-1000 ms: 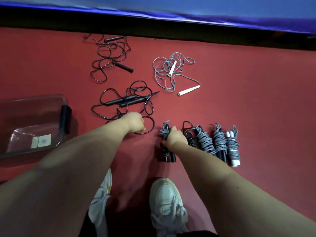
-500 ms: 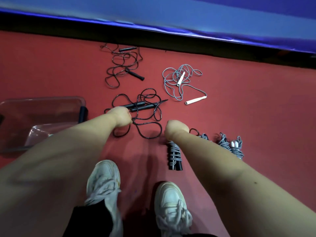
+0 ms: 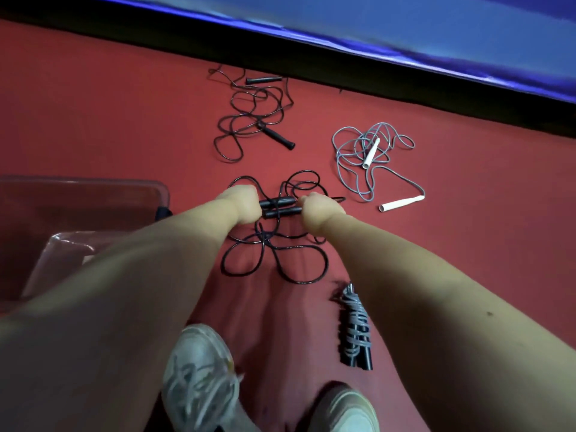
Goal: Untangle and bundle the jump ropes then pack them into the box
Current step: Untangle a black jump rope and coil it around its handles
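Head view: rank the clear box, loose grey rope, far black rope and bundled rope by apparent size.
1. clear box
2-3. loose grey rope and far black rope: spreads look alike, unranked
4. bundled rope, smallest despite lying nearest

The right hand [image 3: 321, 210] has let go of the grey-wound bundled jump rope with black handles [image 3: 357, 328], now lying free on the red floor, and grips one end of the loose black jump rope's paired black handles [image 3: 279, 207]. The left hand [image 3: 241, 204] has moved from the cord loop to their other end.
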Demonstrator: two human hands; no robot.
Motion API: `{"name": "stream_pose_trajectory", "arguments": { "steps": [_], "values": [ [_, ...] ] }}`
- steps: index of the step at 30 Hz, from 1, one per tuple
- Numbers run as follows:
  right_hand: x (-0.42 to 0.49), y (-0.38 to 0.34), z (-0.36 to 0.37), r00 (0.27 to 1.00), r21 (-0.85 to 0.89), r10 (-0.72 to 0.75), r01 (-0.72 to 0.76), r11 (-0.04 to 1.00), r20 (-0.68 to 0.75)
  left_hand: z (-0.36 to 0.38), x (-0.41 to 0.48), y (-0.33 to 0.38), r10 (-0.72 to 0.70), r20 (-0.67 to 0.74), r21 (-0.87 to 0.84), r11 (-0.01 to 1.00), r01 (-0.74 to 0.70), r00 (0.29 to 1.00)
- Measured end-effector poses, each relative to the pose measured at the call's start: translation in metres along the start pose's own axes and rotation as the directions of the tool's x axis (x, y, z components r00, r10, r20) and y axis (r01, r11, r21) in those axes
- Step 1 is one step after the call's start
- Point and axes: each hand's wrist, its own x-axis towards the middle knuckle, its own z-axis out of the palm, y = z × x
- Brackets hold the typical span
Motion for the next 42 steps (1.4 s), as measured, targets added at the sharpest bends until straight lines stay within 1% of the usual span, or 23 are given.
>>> {"name": "stream_pose_trajectory", "arguments": {
  "steps": [2,4,6,9,11,13,15,19,22,25,28,31,33,34,36,37,39,40,42],
  "values": [
    [0.019,0.001,0.013,0.999,-0.019,-0.021,0.022,1.000,0.044,0.010,0.025,-0.001,0.000,-0.017,0.020,1.000,0.001,1.000],
    [0.037,0.005,0.025,0.996,-0.037,-0.068,0.071,0.997,0.065,0.018,0.050,0.002,0.047,-0.017,0.051,0.998,-0.046,0.999],
    [0.049,0.010,0.032,0.991,-0.032,-0.113,0.115,0.993,0.066,0.026,0.065,0.007,0.094,0.026,0.104,0.990,-0.096,0.995],
    [0.067,0.018,0.040,0.991,-0.051,-0.116,0.119,0.992,0.064,0.038,0.081,0.010,0.081,0.101,0.230,0.968,-0.102,0.992],
    [0.073,0.019,0.043,0.993,-0.123,-0.102,0.109,0.986,0.063,0.041,0.084,0.004,0.047,0.104,0.303,0.950,-0.077,0.993],
    [0.075,0.015,0.047,0.993,-0.254,-0.113,0.117,0.960,0.031,0.040,0.083,-0.003,0.025,0.118,0.321,0.945,-0.062,0.993],
    [0.074,0.010,0.051,0.990,-0.322,-0.143,0.135,0.937,0.001,0.039,0.080,-0.008,0.026,0.127,0.333,0.941,-0.067,0.992],
    [0.065,0.002,0.059,0.981,-0.319,-0.195,0.183,0.930,-0.005,0.037,0.069,-0.017,0.081,0.157,0.342,0.931,-0.131,0.984],
    [0.055,0.005,0.063,0.989,-0.245,-0.143,0.129,0.961,-0.041,0.038,0.063,-0.018,0.125,0.217,0.361,0.911,-0.198,0.968],
    [0.051,0.008,0.060,0.990,-0.212,-0.121,0.103,0.972,-0.075,0.042,0.061,-0.015,0.144,0.225,0.323,0.922,-0.213,0.964],
    [0.051,0.010,0.059,0.990,-0.186,-0.111,0.094,0.978,-0.083,0.044,0.058,-0.008,0.154,0.184,0.332,0.920,-0.209,0.971],
    [0.051,0.019,0.058,0.992,-0.159,-0.102,0.088,0.983,-0.081,0.041,0.058,-0.004,0.103,0.131,0.427,0.892,-0.150,0.986],
    [0.047,0.029,0.054,0.985,-0.171,-0.113,0.089,0.981,-0.131,0.036,0.061,-0.006,0.124,0.086,0.474,0.868,-0.150,0.989],
    [0.044,0.034,0.051,0.977,-0.179,-0.130,0.099,0.979,-0.168,0.031,0.062,-0.007,0.138,0.067,0.468,0.870,-0.153,0.988],
    [0.037,0.043,0.041,0.952,-0.225,-0.180,0.124,0.966,-0.248,0.020,0.060,-0.005,0.168,0.052,0.380,0.908,-0.175,0.984],
    [0.033,0.045,0.033,0.941,-0.249,-0.204,0.137,0.959,-0.270,0.013,0.056,-0.004,0.187,0.039,0.288,0.939,-0.190,0.982],
    [0.027,0.047,0.012,0.928,-0.273,-0.251,0.175,0.946,-0.276,-0.002,0.044,0.002,0.213,0.006,0.031,0.976,-0.213,0.977],
    [0.023,0.048,0.001,0.920,-0.292,-0.280,0.198,0.936,-0.273,-0.009,0.038,0.005,0.228,-0.019,-0.092,0.969,-0.228,0.974],
    [0.014,0.047,-0.025,0.896,-0.345,-0.339,0.234,0.909,-0.287,-0.026,0.024,0.012,0.255,-0.076,-0.239,0.934,-0.265,0.964]
  ]
}}
